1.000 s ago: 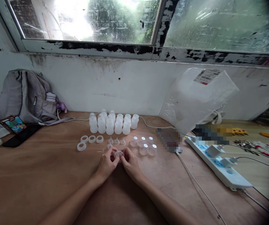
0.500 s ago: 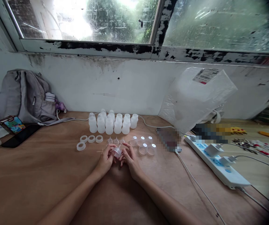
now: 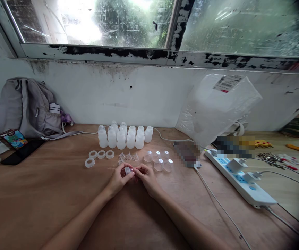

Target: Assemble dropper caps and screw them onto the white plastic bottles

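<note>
My left hand [image 3: 120, 177] is closed round a small ribbed, translucent ring [image 3: 128, 170], tilted on its side. The fingertips of my right hand [image 3: 145, 175] pinch together at the right side of that ring, on a small clear part that they mostly hide. Just beyond my hands lie several clear nipples [image 3: 129, 157] on the table. Several white rings [image 3: 101, 154] lie to the left, and several clear round caps [image 3: 158, 166] to the right. White bottles [image 3: 121, 139] stand grouped behind them.
A grey backpack [image 3: 24, 107] leans at the back left, near a black phone [image 3: 22, 152]. On the right are a blurred phone [image 3: 187, 153], a white power strip [image 3: 243, 184] with cables, and a plastic bag [image 3: 217, 104] against the wall.
The ring in my left hand has turned onto its side. My right fingers, spread apart before, have closed at its right side. A nipple near my left fingertips now shows.
</note>
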Motion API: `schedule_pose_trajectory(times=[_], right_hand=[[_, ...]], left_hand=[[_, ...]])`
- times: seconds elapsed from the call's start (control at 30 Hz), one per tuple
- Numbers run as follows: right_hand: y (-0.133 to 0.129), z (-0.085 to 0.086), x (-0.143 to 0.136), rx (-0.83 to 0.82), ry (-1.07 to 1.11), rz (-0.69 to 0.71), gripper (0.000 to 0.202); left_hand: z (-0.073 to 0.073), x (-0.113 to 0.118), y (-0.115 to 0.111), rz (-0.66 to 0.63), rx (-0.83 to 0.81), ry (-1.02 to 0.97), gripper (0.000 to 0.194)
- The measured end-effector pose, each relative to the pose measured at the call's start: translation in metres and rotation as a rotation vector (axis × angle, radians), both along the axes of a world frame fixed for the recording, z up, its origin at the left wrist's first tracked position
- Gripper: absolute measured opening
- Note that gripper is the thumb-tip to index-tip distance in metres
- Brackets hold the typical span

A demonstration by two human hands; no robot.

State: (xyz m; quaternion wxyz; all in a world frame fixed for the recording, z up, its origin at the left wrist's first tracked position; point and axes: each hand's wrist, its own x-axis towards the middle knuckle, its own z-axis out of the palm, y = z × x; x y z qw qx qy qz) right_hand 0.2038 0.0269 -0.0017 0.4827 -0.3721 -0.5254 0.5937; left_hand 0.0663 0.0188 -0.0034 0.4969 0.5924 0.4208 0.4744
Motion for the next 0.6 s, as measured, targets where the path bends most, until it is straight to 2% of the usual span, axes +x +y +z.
schedule_pose_trajectory(times=[0.13, 0.27, 0.37, 0.47, 0.53, 0.6], right_hand=[[0.002, 0.001, 0.006, 0.064, -0.134, -0.003, 0.029], [0.002, -0.008, 0.007, 0.3, -0.353, -0.064, 0.023], [0.006, -0.007, 0.002, 0.46, -0.488, -0.08, 0.019], [0.024, 0.011, -0.003, 0.526, -0.571, -0.17, 0.017], [0.048, 0.028, -0.006, 0.576, -0.679, -0.299, 0.018], [0.075, 0.044, -0.009, 0.599, -0.838, -0.369, 0.023]], left_hand=[[0.003, -0.004, -0.002, 0.037, 0.097, 0.229, 0.019], [0.005, -0.014, -0.003, 0.007, 0.383, 0.555, 0.021], [0.002, -0.02, 0.0, 0.007, 0.541, 0.675, 0.023], [-0.001, -0.024, 0.005, 0.091, 0.607, 0.721, 0.018], [-0.001, -0.027, 0.007, 0.14, 0.647, 0.729, 0.017], [-0.001, -0.029, 0.008, 0.188, 0.678, 0.72, 0.018]])
